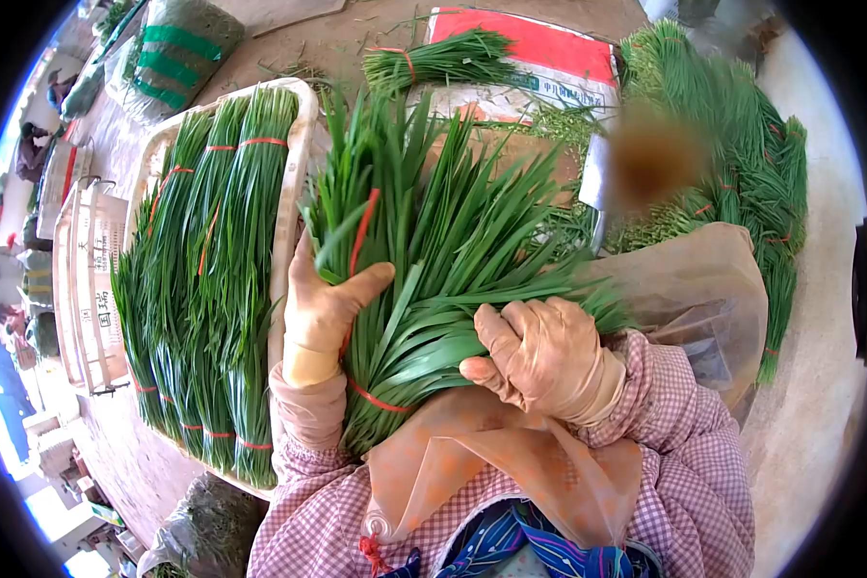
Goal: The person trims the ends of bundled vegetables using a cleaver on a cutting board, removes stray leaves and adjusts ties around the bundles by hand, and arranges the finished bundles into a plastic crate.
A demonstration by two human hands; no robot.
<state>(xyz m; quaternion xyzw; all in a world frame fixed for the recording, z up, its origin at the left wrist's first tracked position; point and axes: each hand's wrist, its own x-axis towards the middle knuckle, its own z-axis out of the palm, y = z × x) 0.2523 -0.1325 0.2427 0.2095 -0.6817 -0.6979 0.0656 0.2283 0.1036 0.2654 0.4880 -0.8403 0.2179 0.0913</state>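
Note:
A large bunch of garlic chives [424, 260] lies in front of my body, with a red band [378, 397] around its lower end. My left hand [332, 303], in a tan glove, is wrapped around the bunch's left side, thumb across the leaves. Another red strip [364, 229] runs up the leaves just above that thumb. My right hand [549, 356], also gloved, is closed in a fist on leaves that fan out to the right. Left of the bunch, a white crate [303, 120] holds several banded chive bundles [231, 241] side by side.
A banded chive bundle [443, 60] lies on a red and white sack [559, 58] ahead. Chives are heaped [732, 144] at the right. A metal blade-like piece [594, 173] stands near the sack. Another crate [91, 279] and a stuffed bag [178, 58] are at the left.

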